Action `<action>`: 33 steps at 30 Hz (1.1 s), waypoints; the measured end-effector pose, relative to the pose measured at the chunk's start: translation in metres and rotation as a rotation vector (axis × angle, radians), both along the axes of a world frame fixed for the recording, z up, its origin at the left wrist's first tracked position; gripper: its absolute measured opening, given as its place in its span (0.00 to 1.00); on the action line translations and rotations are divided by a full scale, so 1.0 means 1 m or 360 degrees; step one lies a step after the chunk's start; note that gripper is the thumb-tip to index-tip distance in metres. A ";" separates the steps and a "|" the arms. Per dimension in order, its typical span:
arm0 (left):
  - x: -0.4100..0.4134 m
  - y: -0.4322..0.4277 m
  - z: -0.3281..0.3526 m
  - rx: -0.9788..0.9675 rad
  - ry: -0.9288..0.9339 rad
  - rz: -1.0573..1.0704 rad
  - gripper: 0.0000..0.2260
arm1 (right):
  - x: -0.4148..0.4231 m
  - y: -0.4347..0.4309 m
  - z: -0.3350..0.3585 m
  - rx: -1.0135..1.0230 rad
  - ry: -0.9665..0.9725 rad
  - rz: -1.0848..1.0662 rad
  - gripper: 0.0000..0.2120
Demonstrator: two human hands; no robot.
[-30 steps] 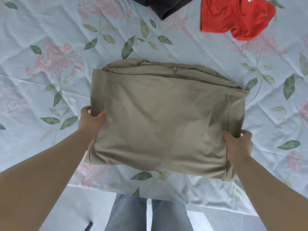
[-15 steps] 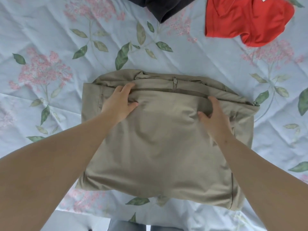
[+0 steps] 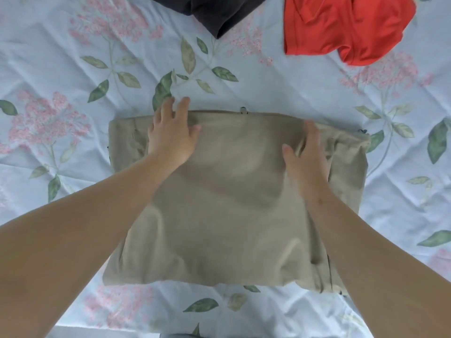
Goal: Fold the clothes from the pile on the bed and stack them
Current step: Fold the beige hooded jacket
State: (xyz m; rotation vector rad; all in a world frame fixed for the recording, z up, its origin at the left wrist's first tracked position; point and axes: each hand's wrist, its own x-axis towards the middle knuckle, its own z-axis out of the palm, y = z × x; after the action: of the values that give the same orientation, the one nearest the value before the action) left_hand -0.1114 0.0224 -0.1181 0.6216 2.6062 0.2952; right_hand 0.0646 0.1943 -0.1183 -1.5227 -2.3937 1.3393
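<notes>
A beige garment point(image 3: 234, 203), folded into a rough square, lies flat on the floral bedsheet point(image 3: 61, 69) in front of me. My left hand point(image 3: 173, 135) rests flat on its far left part, fingers spread and reaching the far edge. My right hand point(image 3: 305, 154) presses flat on the far right part, fingers straight. Both hands hold nothing. A small zipper pull point(image 3: 243, 109) shows at the garment's far edge.
A red garment point(image 3: 346, 28) lies crumpled at the far right of the bed. A dark garment point(image 3: 214, 11) lies at the far middle. The bed's near edge runs along the bottom of the view.
Both hands moved from the garment's side edges onto its top and slid toward its far edge. The far layers that showed before are now covered and flattened.
</notes>
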 end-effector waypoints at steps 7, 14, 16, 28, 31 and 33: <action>0.084 0.003 -0.015 -0.0150 0.0074 -0.1266 0.31 | 0.087 -0.045 0.001 0.0190 -0.0610 -0.0088 0.30; 0.084 0.015 -0.042 -0.0340 0.0233 -0.1023 0.31 | 0.144 -0.076 0.013 0.0274 -0.0609 -0.0512 0.21; 0.071 0.026 -0.040 -0.0247 0.0267 -0.0955 0.32 | 0.154 -0.102 0.016 0.0168 -0.0585 -0.0772 0.16; 0.007 0.069 -0.031 -0.0318 0.0052 -0.0987 0.47 | 0.125 -0.199 -0.003 -0.0956 0.0016 -0.2164 0.20; 0.003 0.072 -0.029 -0.0326 -0.0080 -0.0955 0.46 | 0.108 -0.216 0.000 -0.1209 0.0318 -0.2016 0.20; 0.001 0.072 -0.029 -0.0277 -0.0215 -0.0935 0.45 | 0.096 -0.227 0.001 -0.1265 0.0404 -0.1932 0.27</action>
State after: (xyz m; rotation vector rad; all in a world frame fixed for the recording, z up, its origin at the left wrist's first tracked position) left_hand -0.1108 0.0947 -0.1475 1.2081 2.1684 -0.0736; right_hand 0.1606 -0.0330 -0.1177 -2.1061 -0.4064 1.8604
